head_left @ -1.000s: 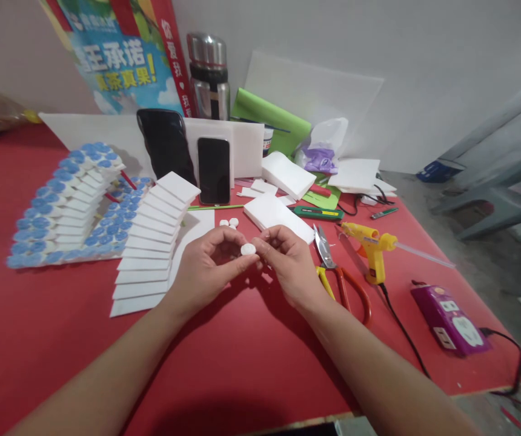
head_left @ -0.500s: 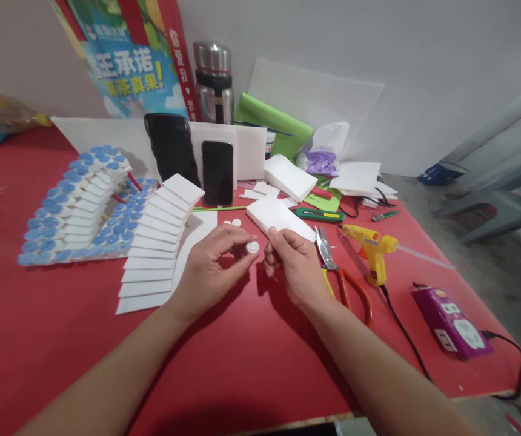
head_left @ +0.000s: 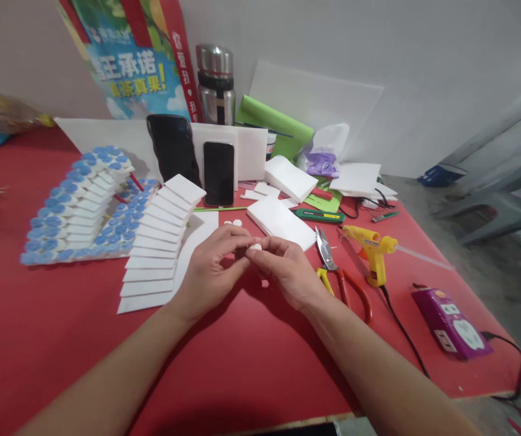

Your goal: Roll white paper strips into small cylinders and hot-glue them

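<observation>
Above the red table, a small white round piece [head_left: 255,246] sits between the fingertips of both hands, mostly covered by them. My left hand [head_left: 212,260] pinches it from the left. My right hand [head_left: 290,272] is closed on it from the right, thumb on top. To the left stands a curved stair of white foam-board steps [head_left: 154,266] on a white sheet. Behind it is a second stair with a side of blue-topped white rolls [head_left: 46,221]. Small white discs [head_left: 237,223] lie just beyond my left fingers, and a stack of white cards [head_left: 281,221] lies behind my right hand.
At the right are shears with red handles [head_left: 328,251], a yellow glue gun [head_left: 372,245] with its cord, and a purple power box [head_left: 451,324]. A green cutter [head_left: 318,215] lies farther back. Two phones [head_left: 219,174] and a steel flask [head_left: 215,79] stand behind.
My right hand has moved left and its fingertips have closed on the small white piece beside my left fingers. The left hand has stayed nearly in place.
</observation>
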`<state>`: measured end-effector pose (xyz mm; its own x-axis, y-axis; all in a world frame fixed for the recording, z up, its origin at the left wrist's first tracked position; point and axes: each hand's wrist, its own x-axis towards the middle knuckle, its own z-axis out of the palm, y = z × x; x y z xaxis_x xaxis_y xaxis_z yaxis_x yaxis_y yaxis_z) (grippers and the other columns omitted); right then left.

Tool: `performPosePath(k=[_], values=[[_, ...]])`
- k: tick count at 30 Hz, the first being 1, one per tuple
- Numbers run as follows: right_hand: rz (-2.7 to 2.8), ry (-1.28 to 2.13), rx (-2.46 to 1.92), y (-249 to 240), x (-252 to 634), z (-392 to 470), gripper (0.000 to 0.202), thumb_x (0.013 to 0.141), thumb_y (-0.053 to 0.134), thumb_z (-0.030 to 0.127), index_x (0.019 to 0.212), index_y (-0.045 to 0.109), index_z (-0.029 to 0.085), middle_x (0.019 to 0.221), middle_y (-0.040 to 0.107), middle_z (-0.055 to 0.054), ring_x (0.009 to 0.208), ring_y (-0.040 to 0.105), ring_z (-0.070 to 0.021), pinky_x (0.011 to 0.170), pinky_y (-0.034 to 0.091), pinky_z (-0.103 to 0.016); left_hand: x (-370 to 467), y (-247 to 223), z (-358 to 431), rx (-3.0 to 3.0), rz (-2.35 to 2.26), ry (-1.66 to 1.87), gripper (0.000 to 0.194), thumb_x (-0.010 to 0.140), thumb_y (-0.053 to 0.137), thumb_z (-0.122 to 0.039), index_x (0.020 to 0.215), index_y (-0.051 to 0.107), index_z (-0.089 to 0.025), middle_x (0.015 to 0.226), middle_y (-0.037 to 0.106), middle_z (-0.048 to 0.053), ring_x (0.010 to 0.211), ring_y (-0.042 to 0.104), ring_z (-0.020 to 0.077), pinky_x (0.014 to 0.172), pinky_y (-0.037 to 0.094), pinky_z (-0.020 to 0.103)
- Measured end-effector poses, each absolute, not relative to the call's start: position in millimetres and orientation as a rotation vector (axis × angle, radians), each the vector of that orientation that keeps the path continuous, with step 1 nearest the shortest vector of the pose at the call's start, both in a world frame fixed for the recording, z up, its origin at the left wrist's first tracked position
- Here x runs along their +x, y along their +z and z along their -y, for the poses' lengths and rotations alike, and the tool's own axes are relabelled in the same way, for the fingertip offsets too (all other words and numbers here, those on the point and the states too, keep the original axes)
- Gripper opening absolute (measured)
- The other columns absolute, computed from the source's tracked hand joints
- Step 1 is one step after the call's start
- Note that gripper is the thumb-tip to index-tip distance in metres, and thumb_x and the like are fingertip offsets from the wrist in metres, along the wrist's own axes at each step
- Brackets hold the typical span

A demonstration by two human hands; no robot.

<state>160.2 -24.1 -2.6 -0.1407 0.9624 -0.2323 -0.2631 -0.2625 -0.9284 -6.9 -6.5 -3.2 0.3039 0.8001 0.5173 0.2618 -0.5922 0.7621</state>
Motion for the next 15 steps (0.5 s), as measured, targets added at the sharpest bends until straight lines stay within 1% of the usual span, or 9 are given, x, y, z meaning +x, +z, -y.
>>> performPosePath(k=[3,7,11,13,15], values=[[0.971,1.52,-1.125,-5.5,158.3,25.3,0.029,0.076,0.085,0.04,0.07,0.067,0.018,0.062,0.057,0.003,0.053,0.047,-0.0096,0.043,0.037,-0.023,-6.8,-4.9,6.7,2.031,-0.921,1.258,0.018,0.094,0.066,-0.017,0.106,0.078,-0.024,0.105,0.071,0.007,0.098,0.066,0.0206,0.078,0.051,0.029],[1.013,1.489,-1.134,-5.8,158.4,26.0,0.028,0.079,0.082,0.042,0.075,0.068,0.018,0.066,0.061,0.002,0.053,0.048,-0.0098,0.042,0.039,-0.022,-6.8,-6.7,6.6,2.041,-0.926,1.233,0.015,0.095,0.067,-0.021,0.105,0.077,-0.025,0.104,0.07,0.007,0.096,0.065,0.0208,0.077,0.051,0.03],[1.08,1.561,-1.151,-0.1,162.8,24.8,0.036,0.076,0.087,0.049,0.084,0.07,0.018,0.066,0.062,0.002,0.054,0.053,-0.0108,0.044,0.04,-0.022,-7.8,-7.1,4.9,1.98,-0.962,1.247,0.017,0.097,0.066,-0.026,0.108,0.078,-0.025,0.106,0.07,0.007,0.099,0.065,0.0208,0.083,0.051,0.031],[1.079,1.596,-1.15,0.9,165.3,23.7,0.038,0.078,0.085,0.052,0.087,0.071,0.018,0.065,0.06,0.002,0.055,0.054,-0.0105,0.046,0.04,-0.022,-8.4,-7.1,3.9,1.926,-0.983,1.264,0.019,0.096,0.067,-0.027,0.111,0.078,-0.025,0.109,0.069,0.007,0.102,0.065,0.0207,0.087,0.051,0.031],[1.014,1.622,-1.115,-0.4,167.0,22.4,0.037,0.082,0.082,0.053,0.086,0.07,0.018,0.064,0.058,0.003,0.054,0.051,-0.0095,0.047,0.038,-0.022,-9.0,-7.3,3.4,1.878,-1.001,1.266,0.02,0.096,0.069,-0.028,0.113,0.079,-0.025,0.111,0.069,0.007,0.103,0.065,0.0205,0.086,0.051,0.03]])
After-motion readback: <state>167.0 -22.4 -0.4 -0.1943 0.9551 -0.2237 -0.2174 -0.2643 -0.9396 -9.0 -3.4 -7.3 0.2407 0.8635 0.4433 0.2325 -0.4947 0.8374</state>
